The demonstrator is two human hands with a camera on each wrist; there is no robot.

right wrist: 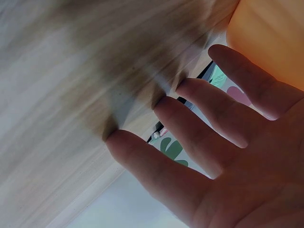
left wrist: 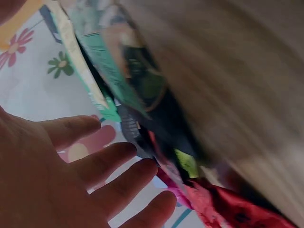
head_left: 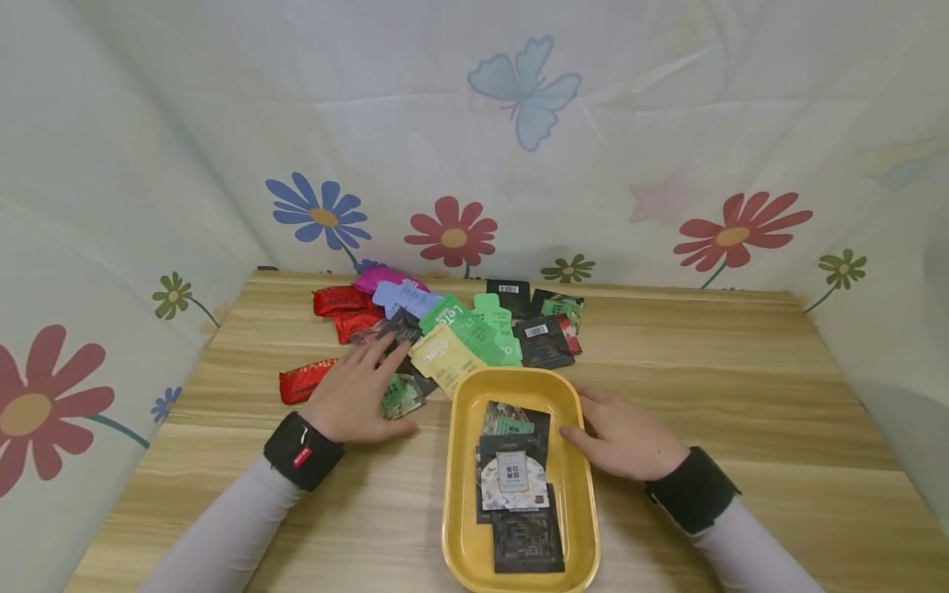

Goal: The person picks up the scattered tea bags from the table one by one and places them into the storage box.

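My left hand is spread over the left side of a sachet pile, its fingers fairly straight. Beneath and beside it lie dark sachets, one with a green label. In the left wrist view that sachet stands near the fingers, with nothing gripped. My right hand rests beside a yellow tray, the thumb over its right rim. In the right wrist view its fingers are extended, tips at the tabletop. Several dark sachets lie overlapping in the tray, one with a white floral front.
Red packets lie left of the pile, a magenta packet behind. Yellow, green and blue sachets fill the pile's middle. Black sachets lie behind the tray. A printed curtain borders the wooden table.
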